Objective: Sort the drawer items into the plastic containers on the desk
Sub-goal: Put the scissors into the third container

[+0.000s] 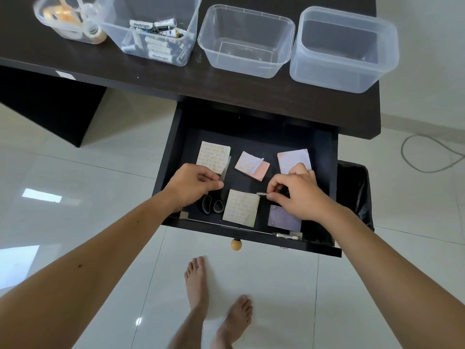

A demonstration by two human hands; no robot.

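Two hands work the drawer [332,157]: left hand [191,187] pinches a small clear strip, right hand [299,195] at three o'clock pinches a thin metal piece, likely bound next for an empty container [286,28] at twelve.

In the open dark wooden drawer [173,137], the left hand's fingers [214,181] pinch a thin clear strip [224,170] that lies over the near right corner of a square patterned paper pad [212,156]. Just below those fingers sit two dark oval loops [213,206]. Between the two hands lies another square patterned pad [241,207]. The right hand's fingertips [273,195] pinch a small pale sliver [261,194] at that pad's far right corner. Behind the right fingers lies a rectangular pale pad [293,159]; a folded-open pad [251,165] lies behind and between the hands. Under the right hand lies a plain lilac square sheet [281,220].
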